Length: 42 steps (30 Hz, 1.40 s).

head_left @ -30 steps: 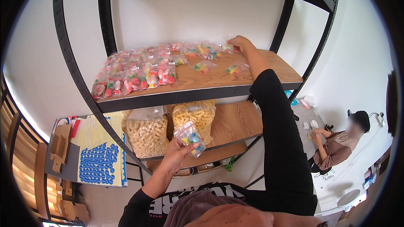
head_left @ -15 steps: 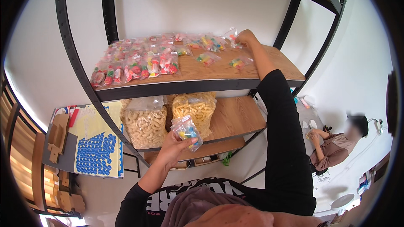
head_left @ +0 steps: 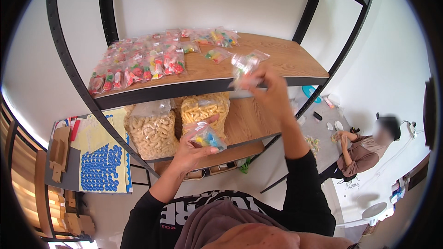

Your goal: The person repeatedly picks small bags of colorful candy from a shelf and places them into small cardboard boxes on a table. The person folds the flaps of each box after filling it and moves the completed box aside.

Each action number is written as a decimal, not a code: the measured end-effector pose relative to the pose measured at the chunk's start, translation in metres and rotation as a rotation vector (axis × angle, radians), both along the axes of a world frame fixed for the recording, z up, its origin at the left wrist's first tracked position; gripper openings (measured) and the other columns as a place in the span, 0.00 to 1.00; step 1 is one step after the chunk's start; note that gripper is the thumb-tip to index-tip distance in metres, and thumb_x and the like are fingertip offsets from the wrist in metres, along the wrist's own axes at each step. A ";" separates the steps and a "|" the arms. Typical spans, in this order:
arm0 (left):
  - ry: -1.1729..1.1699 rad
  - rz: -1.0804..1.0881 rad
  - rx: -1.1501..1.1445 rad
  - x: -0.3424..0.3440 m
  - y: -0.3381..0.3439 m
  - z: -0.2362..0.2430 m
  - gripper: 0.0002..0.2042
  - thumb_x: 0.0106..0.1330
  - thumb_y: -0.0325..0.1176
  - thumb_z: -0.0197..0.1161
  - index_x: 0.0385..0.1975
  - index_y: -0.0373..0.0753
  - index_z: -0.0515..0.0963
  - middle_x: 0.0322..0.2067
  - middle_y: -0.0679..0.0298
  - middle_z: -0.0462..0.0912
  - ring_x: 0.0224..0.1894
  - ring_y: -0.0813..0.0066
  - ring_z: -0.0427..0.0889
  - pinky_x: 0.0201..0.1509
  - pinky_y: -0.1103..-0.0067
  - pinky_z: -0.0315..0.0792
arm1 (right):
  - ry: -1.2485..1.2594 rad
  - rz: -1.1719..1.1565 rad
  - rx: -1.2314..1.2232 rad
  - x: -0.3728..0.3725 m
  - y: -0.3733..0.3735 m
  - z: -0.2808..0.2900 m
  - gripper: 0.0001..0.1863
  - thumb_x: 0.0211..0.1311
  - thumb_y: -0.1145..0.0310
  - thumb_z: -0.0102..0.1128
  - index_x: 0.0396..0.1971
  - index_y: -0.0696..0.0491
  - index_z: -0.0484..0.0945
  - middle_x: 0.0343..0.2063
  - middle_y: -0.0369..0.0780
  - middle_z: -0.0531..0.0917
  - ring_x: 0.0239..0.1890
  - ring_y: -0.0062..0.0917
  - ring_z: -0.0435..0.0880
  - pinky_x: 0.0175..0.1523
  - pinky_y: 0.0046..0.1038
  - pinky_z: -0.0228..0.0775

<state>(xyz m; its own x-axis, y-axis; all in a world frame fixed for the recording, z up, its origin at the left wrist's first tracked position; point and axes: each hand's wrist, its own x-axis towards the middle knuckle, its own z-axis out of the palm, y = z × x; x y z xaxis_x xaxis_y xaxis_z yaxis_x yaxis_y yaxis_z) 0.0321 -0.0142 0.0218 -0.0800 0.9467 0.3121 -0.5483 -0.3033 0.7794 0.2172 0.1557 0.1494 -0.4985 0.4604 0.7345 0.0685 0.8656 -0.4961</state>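
Observation:
My left hand is closed on a small clear packet with blue and yellow sweets, held below the upper shelf in front of the big bags. Raised at the front edge of the upper shelf, my right hand pinches a clear sweet packet, blurred by motion. Whether one packet or more is there, I cannot tell. Behind it on the wood lies a packet of coloured sweets. Rows of packets with red and white sweets cover the shelf's left side, with blue and yellow ones toward the back.
Two large clear bags of pale curled snacks and yellow snacks stand on the lower shelf. Black metal posts frame the rack. On the left, a table holds a yellow sheet with blue pieces. Another person works at a table on the right.
My right hand has drawn back from the far part of the upper shelf to its front edge, bringing a packet. My left hand stays low, its packet tilted flatter. The view has shifted slightly.

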 end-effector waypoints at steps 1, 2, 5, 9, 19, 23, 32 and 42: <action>0.054 0.011 0.028 -0.004 -0.003 0.002 0.29 0.51 0.19 0.75 0.55 0.32 0.73 0.70 0.51 0.62 0.53 0.63 0.83 0.54 0.69 0.81 | -0.044 -0.022 0.020 -0.006 -0.028 -0.011 0.08 0.55 0.79 0.67 0.35 0.56 0.79 0.36 0.39 0.81 0.40 0.26 0.82 0.45 0.28 0.75; 0.171 0.033 0.054 -0.006 -0.002 0.002 0.27 0.50 0.19 0.75 0.53 0.32 0.74 0.71 0.52 0.60 0.53 0.63 0.83 0.55 0.69 0.81 | -0.073 0.025 0.043 -0.007 -0.042 -0.023 0.10 0.54 0.80 0.67 0.36 0.57 0.79 0.36 0.41 0.81 0.41 0.28 0.82 0.45 0.28 0.75; 0.390 0.050 0.071 -0.006 0.004 0.001 0.26 0.50 0.19 0.76 0.51 0.30 0.76 0.72 0.54 0.56 0.52 0.63 0.83 0.56 0.68 0.81 | -0.068 0.036 -0.011 -0.006 -0.072 -0.057 0.12 0.50 0.81 0.68 0.36 0.57 0.79 0.38 0.42 0.80 0.41 0.34 0.82 0.46 0.29 0.75; 0.357 0.024 0.006 -0.009 0.007 -0.020 0.30 0.49 0.17 0.76 0.55 0.30 0.75 0.68 0.58 0.62 0.52 0.65 0.82 0.57 0.69 0.80 | -0.027 0.029 -0.053 -0.009 -0.083 -0.079 0.12 0.49 0.81 0.67 0.35 0.56 0.79 0.40 0.44 0.79 0.41 0.37 0.82 0.47 0.30 0.75; 0.420 0.010 -0.077 -0.022 -0.001 -0.035 0.25 0.53 0.20 0.75 0.53 0.31 0.77 0.53 0.60 0.78 0.51 0.68 0.82 0.56 0.72 0.78 | 0.099 0.457 -0.789 0.009 -0.064 -0.111 0.16 0.70 0.73 0.58 0.54 0.59 0.69 0.42 0.39 0.78 0.50 0.22 0.78 0.56 0.27 0.72; 0.501 -0.001 0.022 -0.020 -0.001 -0.024 0.23 0.52 0.21 0.76 0.50 0.33 0.79 0.50 0.62 0.79 0.51 0.70 0.80 0.57 0.74 0.74 | 0.017 0.286 -0.859 0.005 -0.066 -0.098 0.13 0.72 0.69 0.58 0.49 0.60 0.75 0.42 0.38 0.81 0.48 0.19 0.79 0.53 0.24 0.72; 0.706 0.099 0.154 -0.018 -0.003 -0.028 0.23 0.52 0.25 0.78 0.50 0.34 0.81 0.51 0.60 0.80 0.52 0.71 0.78 0.56 0.75 0.72 | -0.142 0.151 -0.779 -0.008 -0.061 -0.113 0.10 0.67 0.66 0.64 0.37 0.59 0.84 0.28 0.34 0.85 0.32 0.15 0.81 0.40 0.21 0.73; 0.495 0.124 -0.179 -0.015 -0.011 -0.038 0.23 0.55 0.27 0.77 0.52 0.33 0.81 0.48 0.66 0.81 0.44 0.84 0.78 0.45 0.83 0.74 | 0.030 0.061 -0.708 -0.015 -0.070 -0.114 0.09 0.67 0.69 0.62 0.42 0.57 0.82 0.37 0.39 0.83 0.42 0.19 0.81 0.45 0.25 0.73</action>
<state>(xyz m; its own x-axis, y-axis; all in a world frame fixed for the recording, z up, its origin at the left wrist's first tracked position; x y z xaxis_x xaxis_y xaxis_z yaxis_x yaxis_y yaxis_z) 0.0167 -0.0256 -0.0164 -0.0790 0.9813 0.1758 -0.0707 -0.1814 0.9809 0.2022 0.0861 0.0350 -0.5226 0.8043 0.2829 0.0079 0.3363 -0.9417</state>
